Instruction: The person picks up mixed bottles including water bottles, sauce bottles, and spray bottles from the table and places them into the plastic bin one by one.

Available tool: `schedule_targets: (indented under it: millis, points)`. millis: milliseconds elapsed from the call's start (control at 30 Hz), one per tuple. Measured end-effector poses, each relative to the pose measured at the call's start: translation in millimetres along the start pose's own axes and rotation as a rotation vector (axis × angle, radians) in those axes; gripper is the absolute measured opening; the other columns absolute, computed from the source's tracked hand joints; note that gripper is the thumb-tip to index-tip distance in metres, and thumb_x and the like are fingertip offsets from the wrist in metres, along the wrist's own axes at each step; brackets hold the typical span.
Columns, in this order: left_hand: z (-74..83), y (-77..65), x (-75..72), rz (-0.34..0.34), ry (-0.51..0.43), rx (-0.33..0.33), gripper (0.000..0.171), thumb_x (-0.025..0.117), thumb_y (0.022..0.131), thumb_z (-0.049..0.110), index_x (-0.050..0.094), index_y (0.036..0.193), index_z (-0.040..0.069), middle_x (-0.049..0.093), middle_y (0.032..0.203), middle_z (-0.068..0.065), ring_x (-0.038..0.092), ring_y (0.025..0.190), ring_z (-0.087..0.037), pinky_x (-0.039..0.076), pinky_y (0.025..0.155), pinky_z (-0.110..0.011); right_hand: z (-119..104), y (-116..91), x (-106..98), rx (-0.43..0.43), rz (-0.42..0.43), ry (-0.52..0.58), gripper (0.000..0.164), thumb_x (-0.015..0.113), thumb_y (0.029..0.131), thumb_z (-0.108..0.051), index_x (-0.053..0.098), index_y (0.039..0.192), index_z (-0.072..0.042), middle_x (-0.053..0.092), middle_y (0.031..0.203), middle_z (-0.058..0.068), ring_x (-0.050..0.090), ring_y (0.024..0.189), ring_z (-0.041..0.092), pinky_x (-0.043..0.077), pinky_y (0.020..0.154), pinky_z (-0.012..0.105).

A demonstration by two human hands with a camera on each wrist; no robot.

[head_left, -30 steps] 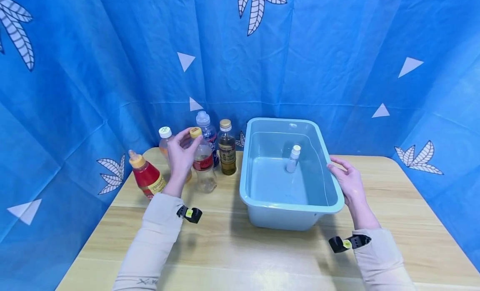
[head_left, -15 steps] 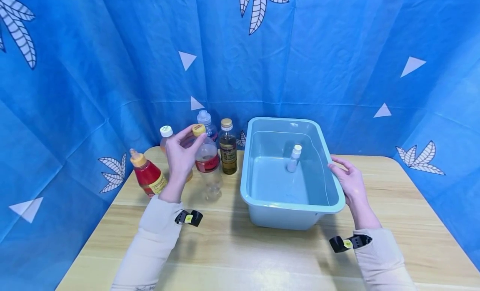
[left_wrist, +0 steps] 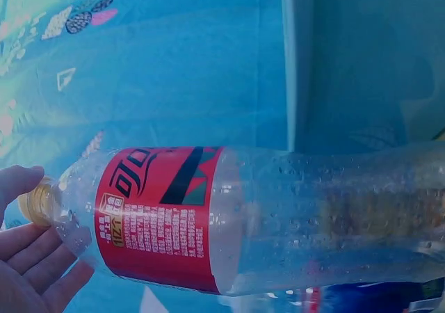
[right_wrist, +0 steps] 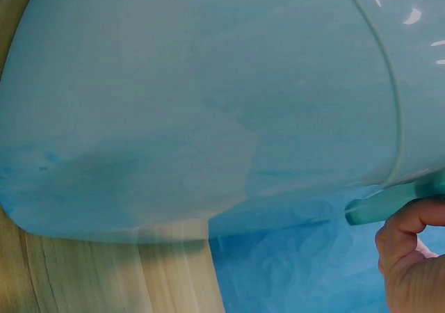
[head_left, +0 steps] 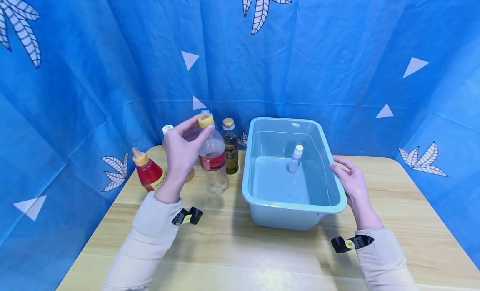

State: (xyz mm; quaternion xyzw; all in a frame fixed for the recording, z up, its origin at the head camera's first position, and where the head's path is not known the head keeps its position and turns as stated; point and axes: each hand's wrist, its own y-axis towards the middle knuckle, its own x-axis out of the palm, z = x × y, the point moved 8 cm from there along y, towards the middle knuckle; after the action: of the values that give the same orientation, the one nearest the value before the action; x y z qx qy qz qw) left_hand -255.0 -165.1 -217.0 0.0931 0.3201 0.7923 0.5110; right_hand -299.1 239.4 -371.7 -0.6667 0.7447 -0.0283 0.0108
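My left hand (head_left: 183, 149) pinches the yellow cap of a clear plastic soda bottle (head_left: 212, 161) with a red label. In the left wrist view the bottle (left_wrist: 163, 219) stretches away from the fingers and has drops inside. My right hand (head_left: 350, 180) grips the right rim of a light blue plastic tub (head_left: 288, 207); the right wrist view shows the fingers (right_wrist: 400, 247) bent at that rim. Inside the tub stands a small clear bottle (head_left: 295, 159) with a white cap.
Left of the soda bottle stands a red squeeze bottle (head_left: 150, 174) with a yellow nozzle. A white-capped bottle (head_left: 167, 128) and a blue bottle are mostly hidden behind the left hand and soda bottle. A dark-labelled bottle (head_left: 231, 151) stands beside the tub. Blue cloth (head_left: 262, 74) hangs behind the table.
My left hand has moved up and to the right with the soda bottle, out from among the other bottles towards the tub. My right hand stays on the tub's rim.
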Motion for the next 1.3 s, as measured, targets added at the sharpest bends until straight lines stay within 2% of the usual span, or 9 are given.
schedule_targets:
  millis: [467, 767, 1067, 1300]
  points:
    - [52.2, 17.0, 8.0, -0.067, -0.014, 0.095, 0.036, 0.07, 0.076, 0.024, 0.064, 0.108, 0.01, 0.065, 0.1, -0.004, 0.061, 0.087, -0.012, 0.05, 0.07, -0.025, 0.6, 0.4, -0.2, 0.008, -0.001, 0.008, 0.039, 0.06, 0.085, -0.02, 0.05, 0.12, -0.008, 0.065, 0.076, -0.012, 0.063, 0.067, 0.006, 0.051, 0.057, 0.021]
    - [83.9, 28.0, 17.7, -0.078, 0.008, 0.195, 0.036, 0.069, 0.076, 0.03, 0.066, 0.105, 0.01, 0.066, 0.097, 0.002, 0.06, 0.083, -0.004, 0.049, 0.066, -0.025, -0.4, 0.2, -0.2, 0.009, -0.005, 0.008, 0.038, 0.06, 0.085, -0.02, 0.05, 0.12, -0.008, 0.065, 0.075, -0.011, 0.063, 0.066, 0.006, 0.051, 0.056, 0.022]
    - [110.3, 35.4, 28.7, -0.111, 0.003, 0.211, 0.035, 0.07, 0.076, 0.029, 0.066, 0.106, 0.011, 0.066, 0.099, 0.003, 0.059, 0.084, -0.001, 0.049, 0.068, -0.023, -0.6, 0.3, -1.1, 0.016, 0.006, 0.007, 0.037, 0.06, 0.085, -0.02, 0.051, 0.119, -0.009, 0.064, 0.074, -0.011, 0.063, 0.066, 0.007, 0.051, 0.056, 0.022]
    - [124.0, 39.3, 40.4, -0.121, -0.028, 0.238, 0.034, 0.07, 0.076, 0.026, 0.065, 0.106, 0.009, 0.066, 0.098, 0.001, 0.059, 0.083, -0.001, 0.049, 0.067, -0.022, 0.6, 0.7, -1.3, 0.027, 0.007, 0.001, 0.039, 0.06, 0.085, -0.021, 0.05, 0.121, -0.009, 0.064, 0.074, -0.011, 0.063, 0.066, 0.007, 0.051, 0.056, 0.022]
